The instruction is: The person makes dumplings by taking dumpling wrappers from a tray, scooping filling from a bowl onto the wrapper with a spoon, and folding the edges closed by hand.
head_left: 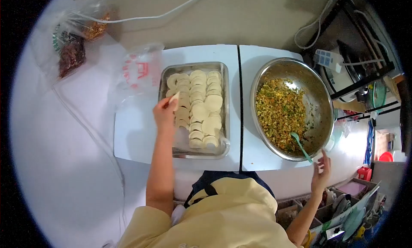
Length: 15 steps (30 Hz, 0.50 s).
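Observation:
My left hand (164, 116) is over the left side of a metal tray (227, 102), its fingertips pinching a thin, pale dumpling wrapper (175, 98). Rows of overlapping round dumpling wrappers (213, 103) lie in the tray, with clear plastic at its lower end. To the right, a large steel bowl (322, 87) holds chopped filling (277, 115) of yellow, green and orange bits. A light green spoon (300, 146) rests in it, its handle over the near rim. Beside that handle's end, my right hand (321, 174) has its fingers apart and holds nothing visible.
The white table (137, 136) has a dark seam between tray and bowl. A plastic bag with red print (139, 72) lies left of the tray. Bags of dried goods (73, 55) sit farther left. A power strip (328, 59) and black rack (360, 85) stand at the right.

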Available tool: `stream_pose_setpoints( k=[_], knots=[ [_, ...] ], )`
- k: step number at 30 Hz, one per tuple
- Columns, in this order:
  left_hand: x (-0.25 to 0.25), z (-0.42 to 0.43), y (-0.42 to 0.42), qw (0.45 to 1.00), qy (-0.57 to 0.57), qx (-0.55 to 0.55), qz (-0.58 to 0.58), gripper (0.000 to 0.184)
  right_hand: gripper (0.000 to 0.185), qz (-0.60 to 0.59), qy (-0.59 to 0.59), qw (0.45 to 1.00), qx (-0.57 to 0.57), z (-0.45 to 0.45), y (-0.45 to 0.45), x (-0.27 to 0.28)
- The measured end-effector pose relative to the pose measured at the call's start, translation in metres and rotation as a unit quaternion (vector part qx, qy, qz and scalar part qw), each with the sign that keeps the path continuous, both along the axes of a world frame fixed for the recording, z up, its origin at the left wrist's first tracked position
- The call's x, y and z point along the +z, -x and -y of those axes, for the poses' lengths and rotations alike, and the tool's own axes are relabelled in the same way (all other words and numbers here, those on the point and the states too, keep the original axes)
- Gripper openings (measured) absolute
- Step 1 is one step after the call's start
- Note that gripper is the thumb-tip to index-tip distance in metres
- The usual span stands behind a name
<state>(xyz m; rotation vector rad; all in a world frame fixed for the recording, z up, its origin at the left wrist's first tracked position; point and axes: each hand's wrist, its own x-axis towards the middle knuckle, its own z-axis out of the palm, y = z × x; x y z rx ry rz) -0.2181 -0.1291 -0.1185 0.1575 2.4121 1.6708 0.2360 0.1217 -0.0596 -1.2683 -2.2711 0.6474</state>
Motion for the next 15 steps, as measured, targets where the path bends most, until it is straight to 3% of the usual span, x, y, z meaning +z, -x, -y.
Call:
stream_pose_setpoints(
  k=[2,3,5,6,8,9,12,15],
  knots=[
    [0.016,0.001,-0.002,0.941,-0.300,0.008,0.159,0.026,0.060,0.015,0.022,0.998,0.059,0.006,0.015,0.008],
    [0.023,0.001,-0.004,0.940,-0.299,0.004,0.162,0.026,0.058,-0.004,0.036,0.995,0.091,0.005,0.020,0.009],
    [0.036,-0.004,-0.015,0.869,-0.446,-0.069,0.202,0.024,0.045,-0.023,0.055,0.994,0.095,0.005,0.025,0.002],
    [0.045,-0.010,-0.025,0.866,-0.448,-0.076,0.210,0.024,0.040,-0.023,0.056,0.992,0.110,0.002,0.023,-0.001],
    [0.057,-0.022,-0.049,0.788,-0.535,-0.080,0.294,0.025,0.030,0.015,0.002,0.992,0.122,0.001,0.027,0.009],
    [0.052,-0.027,-0.061,0.784,-0.535,-0.086,0.304,0.025,0.030,-0.004,0.009,0.991,0.136,0.000,0.026,0.007],
    [0.037,-0.039,-0.093,0.636,-0.621,-0.201,0.412,0.022,0.029,0.027,-0.068,0.979,0.192,0.002,0.035,0.017],
    [0.043,-0.060,-0.132,0.604,-0.606,-0.165,0.490,0.020,0.022,-0.009,-0.065,0.985,0.160,-0.002,0.032,0.008]
  ],
)
